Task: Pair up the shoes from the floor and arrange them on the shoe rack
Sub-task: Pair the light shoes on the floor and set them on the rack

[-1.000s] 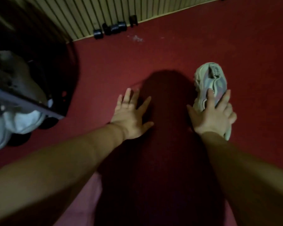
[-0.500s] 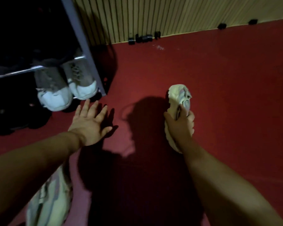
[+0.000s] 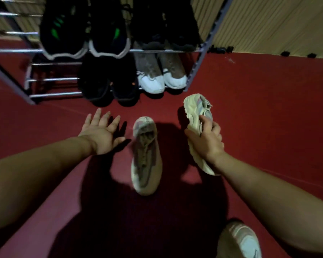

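My right hand (image 3: 205, 140) grips a cream and pink sneaker (image 3: 196, 108) by its middle, tilted on its side just above the red floor. A matching cream sneaker (image 3: 145, 157) lies flat on the floor between my hands, toe towards me. My left hand (image 3: 99, 131) hovers with fingers spread, left of that sneaker and not touching it. The metal shoe rack (image 3: 54, 94) stands ahead. It holds black sneakers with green marks (image 3: 82, 30), dark shoes (image 3: 164, 21), black shoes (image 3: 108, 84) and a grey and white pair (image 3: 160, 75).
Another light sneaker (image 3: 244, 241) sits at the bottom right corner. A slatted wooden wall (image 3: 278, 25) runs behind the rack, with small dark objects (image 3: 220, 49) along its base. Red carpet (image 3: 268, 108) stretches to the right of the rack.
The view swung left onto the rack. My right hand closed on the cream sneaker, lifted it off the floor and carried it towards the rack. The second cream sneaker came into view between my hands.
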A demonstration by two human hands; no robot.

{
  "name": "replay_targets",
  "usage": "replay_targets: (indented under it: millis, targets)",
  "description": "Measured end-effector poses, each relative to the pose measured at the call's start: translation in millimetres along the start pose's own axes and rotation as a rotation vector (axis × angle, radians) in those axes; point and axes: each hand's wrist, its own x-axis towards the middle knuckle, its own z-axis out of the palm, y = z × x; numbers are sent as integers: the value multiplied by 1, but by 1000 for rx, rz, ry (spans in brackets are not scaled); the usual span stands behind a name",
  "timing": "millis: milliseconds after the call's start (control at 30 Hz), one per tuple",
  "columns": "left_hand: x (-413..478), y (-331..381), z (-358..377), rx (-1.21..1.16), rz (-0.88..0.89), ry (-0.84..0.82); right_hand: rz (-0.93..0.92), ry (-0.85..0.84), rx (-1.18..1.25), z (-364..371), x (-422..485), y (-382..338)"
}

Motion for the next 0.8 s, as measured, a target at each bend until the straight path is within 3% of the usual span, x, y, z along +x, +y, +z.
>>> replay_targets:
  millis: [133,300,400,533,600,700,800]
  targets:
    - [-24,-56,33,-208,-104,-64,-81,-31,-73,33,-43,-48]
    - [-34,-118,62,-458,-296,-75,-308,-128,-120,96,-94,-95]
    - [-37,-142,77,-558,-357,-49,-377,-162,-283,139,-114,-116]
    - [-41,-150,89,-631,-353,18,-136,-284,-207,200,-126,-142]
    - [-44,-146,91,-651,-333,52,-138,-324,-202,221,-130,-139]
    - [-54,-125,93,-713,-283,50,-329,-85,-253,209,-128,-106]
    - [-65,-94,101,-686,-131,-11,-194,48,-274,181,-107,-58]
